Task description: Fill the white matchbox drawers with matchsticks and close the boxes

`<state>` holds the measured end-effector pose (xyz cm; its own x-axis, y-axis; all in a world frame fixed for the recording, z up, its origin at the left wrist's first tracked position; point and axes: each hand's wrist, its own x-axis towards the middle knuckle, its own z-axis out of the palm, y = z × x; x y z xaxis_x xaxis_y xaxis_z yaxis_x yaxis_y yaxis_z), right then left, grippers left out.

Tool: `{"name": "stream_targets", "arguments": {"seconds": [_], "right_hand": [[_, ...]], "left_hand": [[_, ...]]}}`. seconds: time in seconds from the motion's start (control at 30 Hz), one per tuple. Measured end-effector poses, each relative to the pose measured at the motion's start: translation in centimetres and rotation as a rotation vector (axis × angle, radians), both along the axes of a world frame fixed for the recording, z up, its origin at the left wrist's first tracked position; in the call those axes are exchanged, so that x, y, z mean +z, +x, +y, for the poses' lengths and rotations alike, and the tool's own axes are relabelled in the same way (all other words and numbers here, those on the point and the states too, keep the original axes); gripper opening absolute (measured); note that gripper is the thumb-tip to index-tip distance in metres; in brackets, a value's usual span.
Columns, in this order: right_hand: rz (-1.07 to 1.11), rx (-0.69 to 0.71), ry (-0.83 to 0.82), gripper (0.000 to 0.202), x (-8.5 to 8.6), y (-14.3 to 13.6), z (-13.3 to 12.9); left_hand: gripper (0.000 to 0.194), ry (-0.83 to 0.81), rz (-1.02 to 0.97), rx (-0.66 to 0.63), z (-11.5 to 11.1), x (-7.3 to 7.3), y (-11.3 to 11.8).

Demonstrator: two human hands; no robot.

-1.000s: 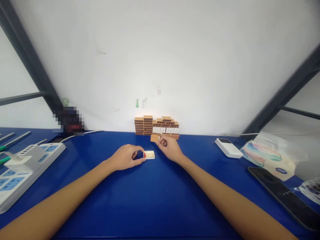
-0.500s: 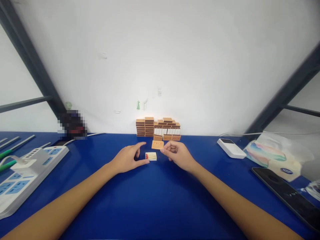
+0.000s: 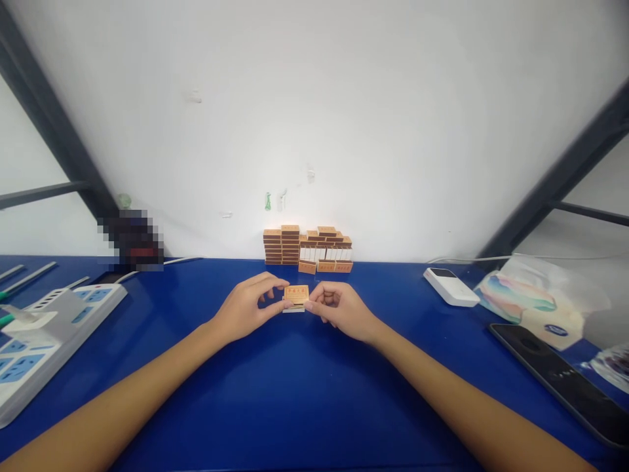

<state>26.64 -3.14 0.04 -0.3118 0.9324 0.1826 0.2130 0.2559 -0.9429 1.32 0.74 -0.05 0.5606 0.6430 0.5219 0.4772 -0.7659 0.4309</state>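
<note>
An orange matchbox cover (image 3: 296,292) with red lettering sits over a white match tray (image 3: 293,310); only the tray's front edge shows beneath it. My left hand (image 3: 251,305) closes thumb and forefinger about the left end of the matchbox, the forefinger at the back corner and the thumb at the front. From the other side, my right hand (image 3: 340,309) pinches the cover's right edge between thumb and curled fingers. Behind the hands stand stacked matchboxes (image 3: 289,246) against the wall, some with white ends facing me. The matches in the tray are hidden by the cover.
On the blue table (image 3: 314,406), a white power strip (image 3: 63,347) with a plug lies at left. To the right are a white device with a dark screen (image 3: 451,287), a plastic-wrapped packet (image 3: 535,308) and a black phone (image 3: 555,380). Dark metal posts flank the wall.
My right hand has brought the cover left and over the tray, hiding the matches. My left hand, spread around the tray before, has closed in at the box's left end.
</note>
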Motion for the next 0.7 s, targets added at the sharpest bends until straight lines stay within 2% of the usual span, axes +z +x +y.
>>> {"name": "stream_targets", "arguments": {"seconds": [0.17,0.3,0.37,0.43,0.53,0.6,0.7], "right_hand": [[-0.002,0.019,-0.016,0.04,-0.1,0.1,-0.1],[-0.021,0.017,-0.002,0.039,-0.1,0.0,0.0],[-0.046,-0.017,0.075,0.037,-0.3,0.0,0.1],[-0.126,-0.075,0.206,0.037,-0.7,0.3,0.3],[-0.319,-0.083,0.344,0.059,-1.3,1.0,0.5],[-0.415,-0.034,0.345,0.065,-1.5,1.3,0.5],[-0.475,0.012,0.323,0.058,-1.6,1.1,0.5]], "left_hand": [[0.051,-0.031,0.041,0.005,-0.1,0.1,0.0],[0.041,-0.044,0.034,-0.018,-0.1,0.3,0.0],[0.039,-0.068,0.024,-0.011,0.1,0.4,-0.1],[0.039,-0.087,0.013,0.009,0.5,0.6,-0.4],[0.041,-0.091,-0.004,0.058,1.3,0.9,-1.0],[0.044,-0.101,-0.003,0.098,1.8,1.1,-1.5],[0.047,-0.13,0.015,0.118,2.2,1.1,-1.9]]}}
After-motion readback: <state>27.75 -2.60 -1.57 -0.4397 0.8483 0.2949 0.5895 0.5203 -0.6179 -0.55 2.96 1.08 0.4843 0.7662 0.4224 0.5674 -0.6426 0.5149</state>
